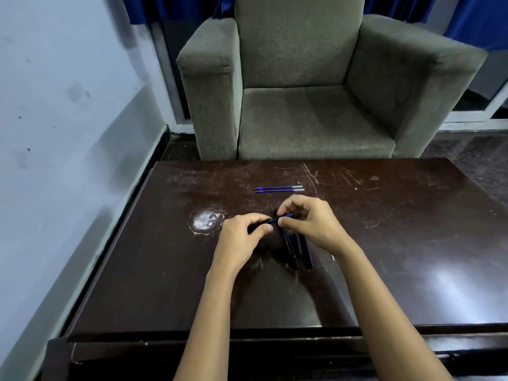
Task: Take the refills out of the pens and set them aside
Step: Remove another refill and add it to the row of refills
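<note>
Now, on table: worn white patch at left | just right of patch: left hand curled round black pen barrel | blue refill partly out of barrel | further right: right hand pinches refill | black pens lie beneath right hand | right of patch, farther back: two loose refills side by side

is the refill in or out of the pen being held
Partly out: the blue refill sticks out of the black barrel in the left hand; the right hand pinches it.
</note>
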The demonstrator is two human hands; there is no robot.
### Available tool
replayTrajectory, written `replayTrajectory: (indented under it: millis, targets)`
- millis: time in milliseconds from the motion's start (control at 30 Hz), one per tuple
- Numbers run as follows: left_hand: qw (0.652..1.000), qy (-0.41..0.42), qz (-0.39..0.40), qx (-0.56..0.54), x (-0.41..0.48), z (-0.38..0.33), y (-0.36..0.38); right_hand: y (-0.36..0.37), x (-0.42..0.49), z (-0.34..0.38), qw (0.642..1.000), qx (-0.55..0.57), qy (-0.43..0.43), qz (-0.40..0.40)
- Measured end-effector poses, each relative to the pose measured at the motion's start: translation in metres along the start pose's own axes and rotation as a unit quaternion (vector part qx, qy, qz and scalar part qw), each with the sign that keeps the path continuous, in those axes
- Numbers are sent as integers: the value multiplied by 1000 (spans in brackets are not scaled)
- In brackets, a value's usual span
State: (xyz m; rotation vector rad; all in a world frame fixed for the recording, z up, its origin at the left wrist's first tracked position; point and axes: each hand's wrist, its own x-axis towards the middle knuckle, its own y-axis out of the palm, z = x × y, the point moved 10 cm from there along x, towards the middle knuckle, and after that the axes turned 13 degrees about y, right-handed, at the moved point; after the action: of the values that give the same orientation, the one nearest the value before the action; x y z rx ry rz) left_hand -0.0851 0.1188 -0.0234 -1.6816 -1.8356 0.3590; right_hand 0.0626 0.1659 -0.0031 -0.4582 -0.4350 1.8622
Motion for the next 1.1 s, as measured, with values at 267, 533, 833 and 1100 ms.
replayTrajectory:
  millis: [267,533,833,1100]
  targets:
    - [999,31,-20,-7,-1,-8,-1,10,-3,5,996,-86,9,-11]
    - [999,32,-18,16,-2,-7,-1,8,-2,8,997,-68,-22,-1]
    - [999,34,-22,2,-2,-4,-1,3,-1,5,994,-101,-31,11]
    - [999,39,-18,-3,-1,-5,5,-1,-3,4,994,-100,-36,26]
